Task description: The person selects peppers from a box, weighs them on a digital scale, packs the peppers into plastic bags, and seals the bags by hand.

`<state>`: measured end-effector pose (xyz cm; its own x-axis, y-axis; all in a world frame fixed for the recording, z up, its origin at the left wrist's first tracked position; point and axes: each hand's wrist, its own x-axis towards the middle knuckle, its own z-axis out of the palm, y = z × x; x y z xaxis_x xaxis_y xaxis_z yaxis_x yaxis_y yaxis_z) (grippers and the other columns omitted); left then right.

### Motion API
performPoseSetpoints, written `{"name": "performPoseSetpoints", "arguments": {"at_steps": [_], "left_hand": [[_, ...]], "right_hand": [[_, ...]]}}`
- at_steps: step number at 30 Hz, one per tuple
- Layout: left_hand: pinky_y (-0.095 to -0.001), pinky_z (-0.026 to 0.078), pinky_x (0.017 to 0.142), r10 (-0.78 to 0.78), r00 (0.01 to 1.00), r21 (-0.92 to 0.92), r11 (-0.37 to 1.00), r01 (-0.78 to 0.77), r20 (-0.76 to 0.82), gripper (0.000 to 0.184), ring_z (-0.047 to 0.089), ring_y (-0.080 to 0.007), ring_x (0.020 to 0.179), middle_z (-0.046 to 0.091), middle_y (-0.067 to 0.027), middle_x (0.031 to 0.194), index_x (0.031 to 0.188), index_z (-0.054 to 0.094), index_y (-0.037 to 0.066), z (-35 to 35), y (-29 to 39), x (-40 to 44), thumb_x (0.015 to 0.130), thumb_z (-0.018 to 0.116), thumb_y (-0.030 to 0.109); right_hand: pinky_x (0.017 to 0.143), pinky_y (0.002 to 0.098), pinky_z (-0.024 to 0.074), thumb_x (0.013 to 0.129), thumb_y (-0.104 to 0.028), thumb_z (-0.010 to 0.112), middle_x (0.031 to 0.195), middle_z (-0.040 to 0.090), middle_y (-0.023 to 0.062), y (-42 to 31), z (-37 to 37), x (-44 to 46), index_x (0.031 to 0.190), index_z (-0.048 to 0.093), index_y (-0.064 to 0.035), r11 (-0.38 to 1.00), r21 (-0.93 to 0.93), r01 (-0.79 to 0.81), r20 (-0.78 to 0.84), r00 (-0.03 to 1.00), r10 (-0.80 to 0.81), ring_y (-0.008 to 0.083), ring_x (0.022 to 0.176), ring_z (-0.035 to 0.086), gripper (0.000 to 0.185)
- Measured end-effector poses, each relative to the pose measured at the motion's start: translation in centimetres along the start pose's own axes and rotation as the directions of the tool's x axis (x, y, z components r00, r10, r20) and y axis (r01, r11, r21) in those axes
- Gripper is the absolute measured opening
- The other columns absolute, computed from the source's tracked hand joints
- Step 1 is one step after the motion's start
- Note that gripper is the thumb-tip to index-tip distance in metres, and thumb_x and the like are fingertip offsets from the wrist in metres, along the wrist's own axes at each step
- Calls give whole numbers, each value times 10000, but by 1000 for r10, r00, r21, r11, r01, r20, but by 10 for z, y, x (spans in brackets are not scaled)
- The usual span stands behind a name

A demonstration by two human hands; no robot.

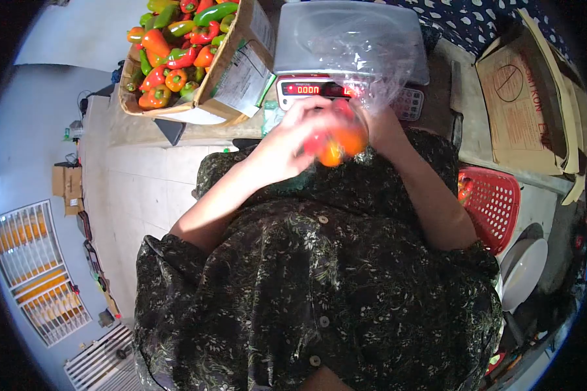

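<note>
In front of the scale, my left hand (287,140) is curled around red and orange peppers (342,140), smeared by motion. How many peppers there are I cannot make out. My right hand (379,127) is against their other side and grips a clear plastic bag (388,78) that spreads up over the scale. Its fingers are partly hidden behind the peppers and the film. Just beyond both hands is a digital weighing scale (346,16) with a metal pan and a lit red display.
A cardboard box (241,72) full of red, orange and green peppers stands on the table at left. At right are an open cardboard box (518,98), a red perforated basket (496,205) with some peppers inside, and a white basin (525,274).
</note>
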<state>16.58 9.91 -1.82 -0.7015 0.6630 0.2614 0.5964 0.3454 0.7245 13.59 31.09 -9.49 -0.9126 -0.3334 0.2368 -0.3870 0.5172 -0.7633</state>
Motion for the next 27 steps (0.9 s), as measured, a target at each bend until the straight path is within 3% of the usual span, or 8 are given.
{"name": "performPoseSetpoints", "arguments": {"at_steps": [5,7,10,15,17,20,25,27], "left_hand": [[-375,340,965,190,980,375,905,-201,67,471,447,-263,1091,447,-99,1223,1255,446,121,2,-10,-15,802,577,125],[-368,371,939,-238,923,-206,962,181,-301,436,473,-260,1074,495,-85,1175,1259,420,140,26,-10,-18,852,571,184],[-359,451,871,-509,788,-938,-190,291,347,563,522,-228,1115,494,-109,1246,1388,213,101,30,-7,-19,949,466,346],[-439,434,915,-488,856,-818,416,398,168,544,554,-238,1051,526,-104,1170,1360,321,96,33,-5,-18,894,583,200],[-412,390,964,-345,901,-425,880,213,-262,493,479,-244,1126,530,-80,1145,1253,483,95,32,5,-8,794,660,69],[-371,362,973,303,952,424,867,-261,-34,357,426,-242,1173,519,-100,1139,1132,584,99,0,5,-4,788,635,17],[-370,315,1025,-243,865,-363,929,77,-439,440,454,-247,1114,499,-101,1114,943,616,21,10,-1,-10,617,346,-98],[-372,394,971,-618,734,-844,524,118,-281,333,478,-242,1121,495,-104,1179,1162,515,56,14,-1,-10,852,408,117]], "right_hand": [[755,426,440,937,-293,416,875,607,241,-9,-10,2,934,573,24,941,259,-218,-53,969,240,368,837,593,354],[757,426,432,931,-290,439,857,614,192,-29,-19,5,926,564,28,834,465,-296,-131,909,396,337,804,587,342],[751,419,439,926,-270,456,819,610,153,-20,-14,4,952,558,27,833,477,-281,-136,912,386,310,780,580,315],[769,405,453,916,-255,464,836,611,169,-6,3,4,1026,558,19,971,232,-54,-211,972,104,306,827,600,310],[797,404,451,919,-238,456,858,608,187,-6,0,3,1051,558,14,934,340,-108,-97,984,150,312,858,602,303],[833,409,441,936,-205,426,888,597,214,-7,10,2,1072,562,5,852,493,-176,-28,976,218,317,903,600,285],[420,197,254,930,-263,497,618,385,-69,-7,-2,3,890,535,-112,709,597,-375,60,902,427,26,486,329,161],[427,204,252,931,-260,493,603,363,-76,-11,-7,4,857,521,-116,688,668,-283,-18,919,394,29,480,313,164]]}}
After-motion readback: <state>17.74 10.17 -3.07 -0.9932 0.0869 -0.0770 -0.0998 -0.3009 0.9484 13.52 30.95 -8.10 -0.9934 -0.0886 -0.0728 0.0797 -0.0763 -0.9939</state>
